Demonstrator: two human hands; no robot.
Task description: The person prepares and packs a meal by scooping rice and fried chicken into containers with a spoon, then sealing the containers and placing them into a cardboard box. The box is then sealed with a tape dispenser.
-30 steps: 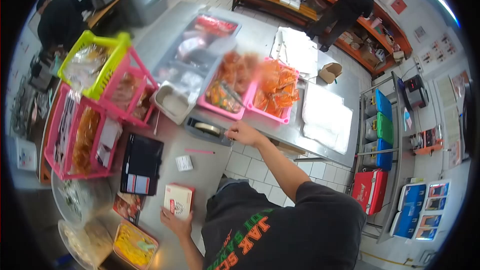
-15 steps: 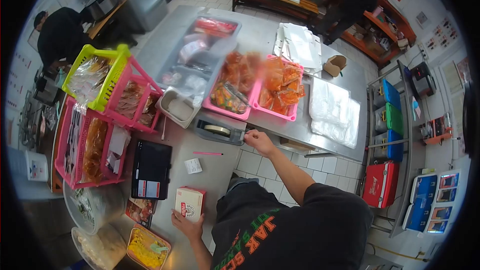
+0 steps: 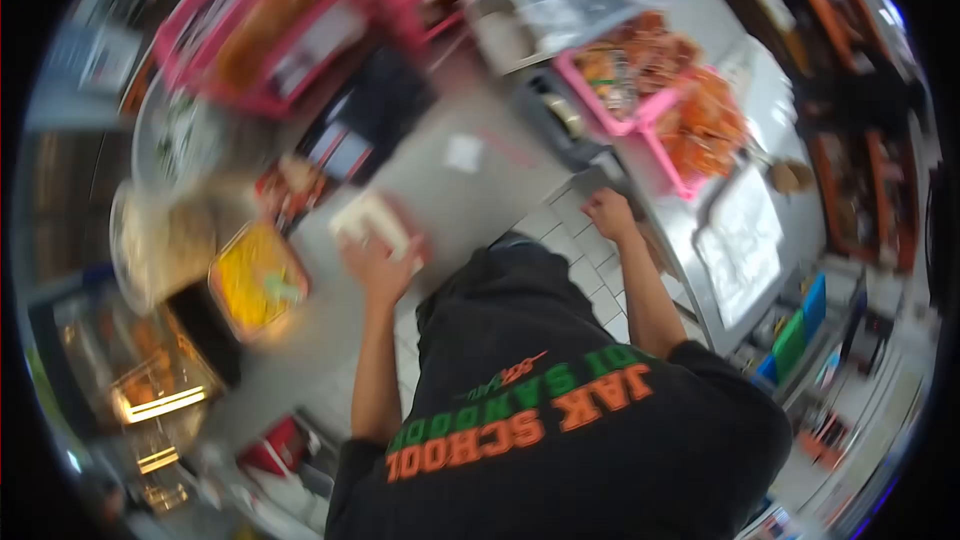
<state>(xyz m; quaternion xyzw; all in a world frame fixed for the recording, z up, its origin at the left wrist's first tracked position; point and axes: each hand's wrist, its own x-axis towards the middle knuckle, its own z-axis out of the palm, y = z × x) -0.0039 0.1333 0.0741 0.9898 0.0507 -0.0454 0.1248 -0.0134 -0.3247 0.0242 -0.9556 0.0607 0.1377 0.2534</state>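
On the near part of the steel table, my left hand [image 3: 378,265] grips a small cream-and-red cardboard box [image 3: 368,225], fingers over its near side. My right hand [image 3: 610,212] is closed, fingertips pressed together, just off the cutting end of a grey tape dispenser [image 3: 560,120]. Whether a strip of tape is in those fingers is too small to see. Between the hands and the dispenser lie a white paper slip [image 3: 463,153] and a blurred pink pen [image 3: 510,147]. A dark tablet [image 3: 370,115] is beyond the box.
Pink baskets [image 3: 290,90] stand at the far left. Pink trays [image 3: 660,155] hold orange-filled packets. Clear plastic bags [image 3: 740,250] lie at the right. A container of yellow food [image 3: 258,280] and round tubs [image 3: 165,240] sit left of the box. Tiled floor [image 3: 570,225] shows between the tables.
The view has swung and blurred. My right hand has come away from the dispenser's cutting end, back towards my body. My left hand still holds the box.
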